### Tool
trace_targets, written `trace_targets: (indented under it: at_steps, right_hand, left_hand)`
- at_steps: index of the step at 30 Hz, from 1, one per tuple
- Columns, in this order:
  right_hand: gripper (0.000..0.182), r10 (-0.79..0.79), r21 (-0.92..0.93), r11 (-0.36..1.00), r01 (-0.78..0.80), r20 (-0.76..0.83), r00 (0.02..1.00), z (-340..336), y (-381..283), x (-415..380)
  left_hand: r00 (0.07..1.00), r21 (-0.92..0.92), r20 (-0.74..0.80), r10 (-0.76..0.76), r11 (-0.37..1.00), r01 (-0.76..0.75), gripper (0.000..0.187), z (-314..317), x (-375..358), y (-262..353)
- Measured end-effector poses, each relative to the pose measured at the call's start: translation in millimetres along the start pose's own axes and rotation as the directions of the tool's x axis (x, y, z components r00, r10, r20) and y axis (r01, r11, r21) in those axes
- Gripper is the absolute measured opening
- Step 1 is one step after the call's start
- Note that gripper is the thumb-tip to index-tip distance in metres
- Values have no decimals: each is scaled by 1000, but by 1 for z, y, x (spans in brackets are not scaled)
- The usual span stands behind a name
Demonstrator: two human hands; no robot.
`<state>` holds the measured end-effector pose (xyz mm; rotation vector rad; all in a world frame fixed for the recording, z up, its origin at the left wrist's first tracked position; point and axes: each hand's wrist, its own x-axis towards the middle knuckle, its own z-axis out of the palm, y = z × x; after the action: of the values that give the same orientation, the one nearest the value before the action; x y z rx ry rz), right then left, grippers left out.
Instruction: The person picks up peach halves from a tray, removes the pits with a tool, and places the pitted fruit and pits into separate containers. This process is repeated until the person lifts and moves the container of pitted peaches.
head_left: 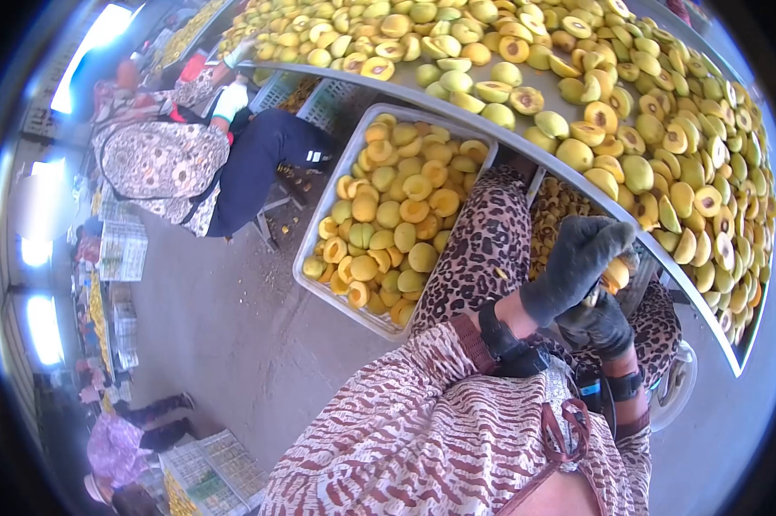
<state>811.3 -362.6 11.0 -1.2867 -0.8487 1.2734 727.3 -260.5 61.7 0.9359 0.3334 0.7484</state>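
Observation:
My left hand point(577, 268), in a dark glove, is closed, its fingers curled over a yellow-orange fruit piece point(616, 275). Just below it my right hand point(601, 327), gloved too, is closed against the underside of the same piece. Whatever else the fingers hold is hidden. Both hands are above my lap, near the edge of a metal table point(538, 82) heaped with halved yellow-green fruit point(637, 172). To the left of my leg stands a white crate point(317, 288) full of fruit halves. A container of small brownish pieces point(555, 211) is partly hidden behind my left hand.
A seated person point(160, 163) in a patterned top works at the table's far left, beside blue-green crates point(323, 107). Another person point(117, 447) in purple is at the lower left near stacked crates point(220, 469). A pale bucket point(678, 387) stands right of my leg.

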Motion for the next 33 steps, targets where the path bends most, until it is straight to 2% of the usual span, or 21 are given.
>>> trace_targets:
  at_steps: [2, 4, 6, 7, 8, 9, 11, 12, 14, 15, 16, 17, 18, 19, 22, 24, 26, 28, 30, 32, 33]
  right_hand:
    - [52, -46, -335, 924, 184, 380, 924, -20, -2, 2]
    - [40, 108, -254, 967, -25, 317, 942, -17, -14, -1]
    - [12, 38, -313, 948, 60, 297, 954, -7, -42, -1]
    - [13, -152, -375, 901, 217, 194, 969, -7, -27, -6]
    - [13, -150, -370, 904, 215, 196, 969, -10, -26, -8]
    - [13, 21, -317, 949, 7, 84, 996, -14, -26, -12]
    - [12, 256, -178, 948, -262, -58, 965, -17, -19, -17]
    - [12, 265, -173, 947, -272, -61, 962, -16, -17, -18]
    - [12, 324, -139, 935, -327, -47, 945, -11, -14, -15]
    - [12, 206, -218, 954, -205, -20, 978, -7, -10, -15]
    - [11, 84, -292, 953, -78, 7, 996, -4, -6, -15]
    - [9, 219, -312, 925, -214, -22, 976, 1, -18, -10]
    - [8, 344, -329, 880, -342, -54, 937, 5, -25, -4]
    - [8, 327, -311, 885, -348, -117, 938, 8, -22, -3]
    - [9, 261, -370, 875, -312, -181, 948, 7, -21, 8]
    - [11, 331, -354, 856, -378, -187, 925, 11, -22, 19]
    - [10, 240, -336, 898, -284, -169, 956, 15, -20, 29]
    - [10, 249, -381, 874, -300, -178, 952, 21, -21, 39]
    - [10, 265, -465, 832, -303, -147, 953, 26, -28, 47]
    - [9, 252, -513, 805, -298, -159, 955, 29, -29, 54]
    - [8, 260, -506, 810, -295, -140, 955, 31, -30, 58]
  left_hand:
    - [999, -66, 39, -24, 997, 27, 46, -11, 0, 3]
    - [998, -115, 31, 53, 992, -49, 46, -37, 2, 9]
    - [943, -131, -314, 110, 979, -158, 54, -79, 2, 26]
    - [928, -59, -341, 149, 982, -180, 51, -127, -1, 31]
    - [837, 47, -497, 228, 970, -236, 49, -165, -7, 43]
    - [697, 478, -524, 490, 846, -236, 50, -213, -20, 51]
    - [506, 560, -630, 589, 796, -229, 40, -283, -52, 76]
    - [424, 663, -586, 691, 709, -239, 37, -323, -67, 78]
    - [351, 825, -528, 773, 566, -7, 30, -385, -94, 77]
    - [354, 821, -535, 767, 570, 5, 30, -415, -115, 70]
    - [505, 880, -474, 721, 404, 250, 29, -442, -142, 61]
    - [645, 884, -439, 626, 171, 435, 28, -455, -159, 56]
    - [645, 882, -443, 622, 172, 439, 28, -451, -162, 62]
    - [565, 810, -585, 581, 445, 382, 28, -446, -164, 70]
    - [467, 730, -664, 585, 643, 233, 29, -456, -167, 83]
    - [332, 784, -614, 716, 504, 361, 27, -438, -144, 90]
    - [555, 819, -341, 759, -50, 572, 28, -480, -138, 70]
    - [669, 659, -200, 716, -407, 633, 44, -463, -121, 51]
    - [654, 562, -350, 671, -408, 719, 54, -469, -106, 52]
    - [534, 468, -644, 547, -271, 841, 63, -460, -91, 55]
    - [549, 454, -625, 554, -315, 834, 62, -461, -90, 51]
